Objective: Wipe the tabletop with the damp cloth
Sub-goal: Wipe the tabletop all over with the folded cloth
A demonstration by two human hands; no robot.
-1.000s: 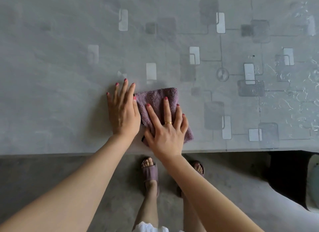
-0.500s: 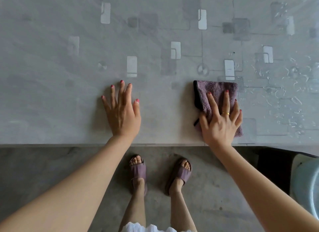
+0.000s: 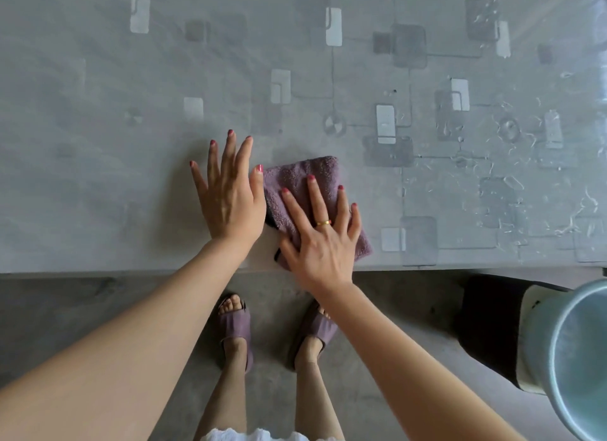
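A folded purple cloth lies on the grey patterned tabletop, close to its near edge. My right hand presses flat on the cloth with its fingers spread and straight. My left hand rests flat on the tabletop just left of the cloth, and its thumb touches the cloth's left edge. Water streaks and droplets cover the tabletop to the right.
The table's near edge runs across the view, with concrete floor below it. A pale blue bucket stands on the floor at the lower right, beside a dark table leg. My sandalled feet are below the edge.
My right hand has slid the cloth back to the left, from the wet right part of the table up against my left hand. The left hand stayed in place.
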